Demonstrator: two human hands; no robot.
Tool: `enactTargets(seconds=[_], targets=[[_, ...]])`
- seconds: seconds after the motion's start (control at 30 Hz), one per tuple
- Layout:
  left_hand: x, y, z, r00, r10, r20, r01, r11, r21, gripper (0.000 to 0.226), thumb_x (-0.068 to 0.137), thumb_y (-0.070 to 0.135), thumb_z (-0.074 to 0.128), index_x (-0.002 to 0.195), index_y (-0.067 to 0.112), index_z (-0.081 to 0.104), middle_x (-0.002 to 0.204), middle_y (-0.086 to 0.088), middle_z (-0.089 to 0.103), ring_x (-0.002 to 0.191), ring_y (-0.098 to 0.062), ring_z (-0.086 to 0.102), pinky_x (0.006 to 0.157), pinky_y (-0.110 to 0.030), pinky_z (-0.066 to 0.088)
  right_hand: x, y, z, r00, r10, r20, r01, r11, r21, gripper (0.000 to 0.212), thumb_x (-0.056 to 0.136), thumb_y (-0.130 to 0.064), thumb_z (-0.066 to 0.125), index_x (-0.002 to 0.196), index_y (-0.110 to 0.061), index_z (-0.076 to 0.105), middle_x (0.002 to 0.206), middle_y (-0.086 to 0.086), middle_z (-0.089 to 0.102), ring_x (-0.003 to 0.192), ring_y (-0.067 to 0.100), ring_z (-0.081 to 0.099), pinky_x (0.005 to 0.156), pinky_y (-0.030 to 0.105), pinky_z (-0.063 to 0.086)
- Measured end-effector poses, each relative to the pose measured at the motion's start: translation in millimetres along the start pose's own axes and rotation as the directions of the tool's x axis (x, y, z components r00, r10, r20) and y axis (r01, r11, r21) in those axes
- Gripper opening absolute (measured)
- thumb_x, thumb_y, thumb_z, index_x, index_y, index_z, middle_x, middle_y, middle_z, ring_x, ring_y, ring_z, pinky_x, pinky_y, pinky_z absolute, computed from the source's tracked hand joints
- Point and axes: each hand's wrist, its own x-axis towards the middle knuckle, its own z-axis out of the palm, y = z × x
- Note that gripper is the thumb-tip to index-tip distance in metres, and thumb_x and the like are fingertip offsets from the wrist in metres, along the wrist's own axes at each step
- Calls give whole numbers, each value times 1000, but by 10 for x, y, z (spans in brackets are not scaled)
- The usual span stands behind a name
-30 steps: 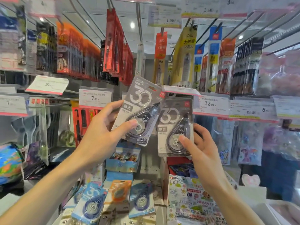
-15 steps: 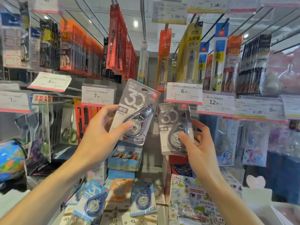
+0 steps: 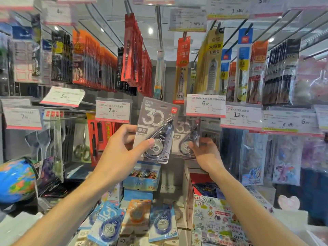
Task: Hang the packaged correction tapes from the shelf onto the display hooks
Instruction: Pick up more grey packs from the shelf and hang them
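Gripping a glossy grey blister pack (image 3: 156, 132), the left hand (image 3: 117, 153) holds it tilted. Behind it, a second pack (image 3: 186, 137) hangs half-hidden under the 6.00 tag (image 3: 205, 105); right hand (image 3: 205, 153) relaxed, fingertips touching it.

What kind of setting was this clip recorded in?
Most likely a stationery shop aisle: price tags clipped to display hooks, rows of carded pens hanging above, and packaged correction tapes stacked on the shelf below.

Stationery shop, price tags (image 3: 205, 105), hanging packaged pens (image 3: 132, 50)
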Motion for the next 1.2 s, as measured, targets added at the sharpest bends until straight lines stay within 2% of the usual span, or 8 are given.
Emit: enactTargets(seconds=[0.13, 0.37, 0.57, 0.67, 0.77, 0.87, 1.03, 1.2], targets=[[-50, 6, -34, 999, -50, 22, 50, 998, -29, 38, 78, 53, 78, 108, 42, 58, 97, 22, 80, 90, 4, 74, 79, -27, 49, -59, 28, -109, 998, 21, 64, -22, 1000, 15, 55, 93, -57, 66, 134, -21, 56, 113, -5, 69, 101, 27, 75, 92, 45, 60], [-168, -50, 91, 984, -114, 137, 127, 988, -90, 29, 86, 34, 79, 110, 31, 62, 97, 13, 82, 87, -4, 76, 66, -13, 53, -388, -24, -456, 993, -64, 101, 82, 979, -185, 38, 98, -47, 63, 129, -26, 59, 113, -7, 71, 106, 18, 71, 96, 43, 58], [-194, -77, 313, 965, -157, 208, 188, 972, -139, 20, 92, 31, 74, 108, 33, 64, 96, 11, 82, 80, 2, 73, 62, -9, 49, -823, -195, -530, 942, -209, 262, 167, 970, 175, 22, 98, -45, 64, 115, -33, 72, 101, -13, 82, 92, 6, 79, 81, 21, 61], [-217, -74, 423, 961, -152, 230, 192, 967, -164, 16, 94, 30, 72, 108, 30, 65, 94, 9, 82, 70, 6, 68, 58, -8, 46, -928, -223, -438, 940, -203, 275, 139, 962, 233, 34, 96, -46, 67, 126, -31, 65, 105, -14, 81, 97, 4, 77, 89, 25, 59], [-239, -61, 477, 956, -139, 259, 191, 964, -185, 16, 95, 29, 71, 110, 30, 67, 96, 11, 81, 80, 1, 74, 65, -8, 50, -987, -233, -383, 934, -206, 292, 124, 953, 276, 46, 94, -40, 73, 134, -30, 54, 107, -12, 81, 99, 4, 77, 89, 27, 57], [-253, -39, 470, 956, -100, 274, 142, 980, -136, 17, 95, 31, 71, 112, 33, 67, 99, 13, 80, 89, -4, 75, 73, -14, 54, -1038, -203, -396, 924, -207, 321, 94, 938, 334, 46, 93, -26, 76, 132, -29, 51, 109, -6, 82, 98, 12, 79, 76, 20, 62], [-128, 118, 386, 981, 20, 193, -18, 1000, -10, 22, 94, 32, 70, 113, 40, 64, 93, 5, 72, 87, -22, 71, 82, -45, 60, -1072, -133, -610, 933, -240, 269, 135, 924, 357, 49, 85, -35, 77, 129, -33, 55, 111, -2, 82, 100, 18, 79, 88, 33, 58], [296, 490, 376, 952, 273, 137, -293, 943, 157, 35, 92, 34, 71, 121, 41, 53, 88, 14, 67, 80, -4, 67, 75, -24, 55, -1061, -23, -780, 943, -250, 222, 159, 920, 358, 55, 79, -42, 78, 128, -33, 55, 113, 1, 81, 102, 23, 79, 96, 47, 57]])
